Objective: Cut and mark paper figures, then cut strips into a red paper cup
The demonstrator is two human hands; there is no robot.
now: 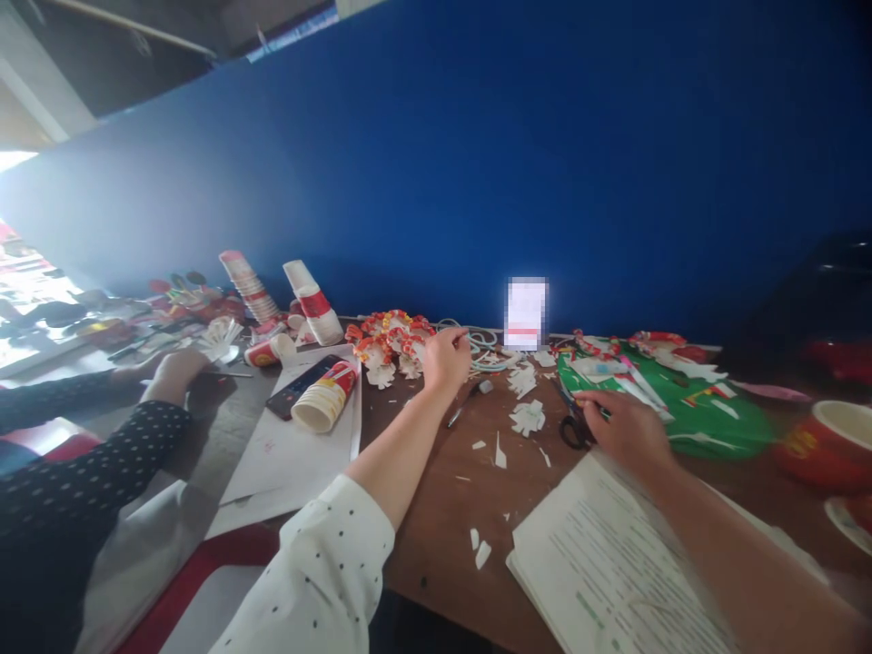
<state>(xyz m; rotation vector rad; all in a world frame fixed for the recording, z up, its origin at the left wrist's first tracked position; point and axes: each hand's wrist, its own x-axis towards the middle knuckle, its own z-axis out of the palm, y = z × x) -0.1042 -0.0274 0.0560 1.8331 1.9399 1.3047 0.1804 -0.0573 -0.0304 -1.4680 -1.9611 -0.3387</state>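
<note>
My left hand point(448, 360) reaches over the middle of the table with its fingers curled together. I cannot make out whether something small is between them. Right beside it lies a heap of red, orange and white cut paper-cup pieces point(391, 341). My right hand point(630, 432) is closed at a pair of black-handled scissors point(576, 431), next to a green sheet point(726, 422) strewn with scraps. White cut-paper pieces point(528, 418) lie between my two hands. A small tool with a pale end point(469, 402) rests near my left wrist.
A co-worker's hand point(178, 371) is at the left. Cup stacks point(314, 304) stand behind; another stack point(323, 400) lies beside a phone point(292, 392). Printed papers point(599, 563) cover the front right, with a red tub point(827, 450) beyond. A blue wall point(477, 163) closes the back.
</note>
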